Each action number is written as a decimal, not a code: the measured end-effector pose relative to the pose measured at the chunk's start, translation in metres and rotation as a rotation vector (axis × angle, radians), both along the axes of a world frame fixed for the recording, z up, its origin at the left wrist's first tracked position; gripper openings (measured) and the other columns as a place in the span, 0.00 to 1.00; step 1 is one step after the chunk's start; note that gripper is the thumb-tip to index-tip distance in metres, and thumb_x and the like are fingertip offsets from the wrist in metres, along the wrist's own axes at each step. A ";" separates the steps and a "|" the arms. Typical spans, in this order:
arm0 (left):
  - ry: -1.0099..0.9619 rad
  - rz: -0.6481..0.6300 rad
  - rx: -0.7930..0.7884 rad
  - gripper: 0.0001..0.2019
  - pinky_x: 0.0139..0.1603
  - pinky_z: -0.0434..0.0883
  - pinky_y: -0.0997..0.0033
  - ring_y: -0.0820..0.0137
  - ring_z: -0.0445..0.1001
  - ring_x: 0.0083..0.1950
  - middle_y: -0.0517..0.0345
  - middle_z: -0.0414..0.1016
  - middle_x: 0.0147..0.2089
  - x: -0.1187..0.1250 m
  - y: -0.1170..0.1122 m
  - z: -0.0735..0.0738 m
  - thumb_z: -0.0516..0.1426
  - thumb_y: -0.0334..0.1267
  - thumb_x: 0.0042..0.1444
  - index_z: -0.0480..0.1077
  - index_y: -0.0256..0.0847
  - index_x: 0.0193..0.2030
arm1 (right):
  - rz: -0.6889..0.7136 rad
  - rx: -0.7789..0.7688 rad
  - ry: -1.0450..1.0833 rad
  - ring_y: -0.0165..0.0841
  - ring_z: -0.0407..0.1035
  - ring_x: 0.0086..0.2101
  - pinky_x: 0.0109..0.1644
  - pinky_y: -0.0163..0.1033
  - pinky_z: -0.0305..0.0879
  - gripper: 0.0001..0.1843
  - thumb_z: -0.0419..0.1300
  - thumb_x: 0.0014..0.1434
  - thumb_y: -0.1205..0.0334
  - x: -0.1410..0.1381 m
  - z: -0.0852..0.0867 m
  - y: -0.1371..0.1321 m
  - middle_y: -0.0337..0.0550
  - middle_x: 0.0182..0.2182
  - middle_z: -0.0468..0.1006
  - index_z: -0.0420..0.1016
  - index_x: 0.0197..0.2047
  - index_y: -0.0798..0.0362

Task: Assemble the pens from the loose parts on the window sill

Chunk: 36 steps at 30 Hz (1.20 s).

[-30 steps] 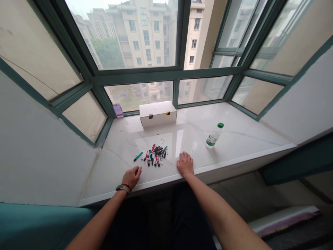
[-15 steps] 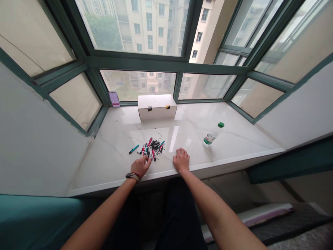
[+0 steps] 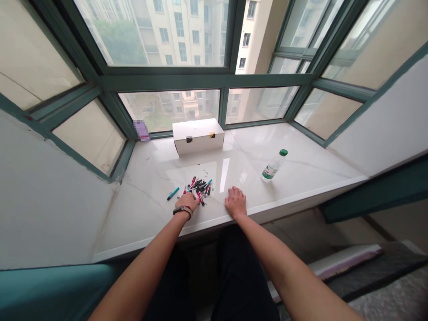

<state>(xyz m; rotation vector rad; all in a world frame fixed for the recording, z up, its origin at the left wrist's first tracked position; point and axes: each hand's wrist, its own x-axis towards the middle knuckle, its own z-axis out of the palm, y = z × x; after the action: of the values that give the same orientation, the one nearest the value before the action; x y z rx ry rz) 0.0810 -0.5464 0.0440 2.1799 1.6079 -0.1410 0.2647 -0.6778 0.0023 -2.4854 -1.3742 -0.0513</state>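
Windowsill (image 3: 150,214) bears jumbled pens (image 3: 199,186); left hand (image 3: 187,200) touches them, grip unclear.

A pile of pens (image 3: 199,186) lies at frame centre on the window sill (image 3: 301,171). One single pen (image 3: 173,193) lies left of it, a box (image 3: 198,135) behind it, a bottle (image 3: 274,165) right.

Apartment bay window (image 3: 187,40), marble sill (image 3: 294,174)
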 end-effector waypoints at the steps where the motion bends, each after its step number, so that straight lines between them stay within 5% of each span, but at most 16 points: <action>1: 0.002 0.008 0.001 0.15 0.39 0.69 0.62 0.55 0.76 0.43 0.45 0.78 0.41 0.001 -0.001 0.000 0.55 0.51 0.51 0.76 0.44 0.34 | 0.001 0.006 0.002 0.44 0.51 0.58 0.58 0.46 0.50 0.21 0.51 0.58 0.63 0.000 -0.001 0.000 0.52 0.60 0.62 0.66 0.56 0.52; 16: 0.071 -0.064 -0.035 0.19 0.38 0.68 0.62 0.55 0.76 0.41 0.45 0.78 0.38 0.004 0.005 0.005 0.57 0.57 0.46 0.74 0.43 0.28 | 0.006 -0.018 0.015 0.44 0.50 0.59 0.58 0.47 0.49 0.22 0.51 0.58 0.62 0.003 0.001 -0.001 0.52 0.61 0.60 0.65 0.57 0.52; 23: 0.065 -0.068 -0.007 0.14 0.36 0.68 0.64 0.56 0.76 0.39 0.44 0.79 0.37 -0.002 0.004 0.000 0.58 0.50 0.44 0.74 0.41 0.28 | 0.010 -0.028 0.011 0.45 0.49 0.60 0.58 0.48 0.49 0.23 0.50 0.59 0.62 0.004 -0.002 0.000 0.52 0.62 0.59 0.64 0.58 0.52; 31: 0.007 -0.005 0.011 0.12 0.35 0.66 0.67 0.60 0.75 0.38 0.50 0.78 0.37 -0.031 -0.001 0.000 0.58 0.50 0.45 0.74 0.44 0.29 | 0.003 -0.028 0.008 0.44 0.49 0.60 0.59 0.48 0.49 0.23 0.50 0.59 0.62 0.003 0.000 0.000 0.52 0.62 0.59 0.64 0.58 0.52; 36: -0.128 -0.024 -0.051 0.14 0.33 0.64 0.71 0.66 0.73 0.34 0.56 0.76 0.29 -0.068 -0.003 -0.002 0.57 0.52 0.46 0.71 0.42 0.25 | 0.005 -0.049 0.002 0.44 0.50 0.60 0.59 0.48 0.49 0.24 0.50 0.59 0.62 0.002 0.001 0.000 0.52 0.62 0.59 0.63 0.59 0.52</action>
<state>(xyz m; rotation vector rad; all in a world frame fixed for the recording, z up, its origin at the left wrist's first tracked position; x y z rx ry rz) 0.0133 -0.5490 0.0424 2.1246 1.4922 -0.0477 0.2670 -0.6779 0.0034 -2.5210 -1.3965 -0.0137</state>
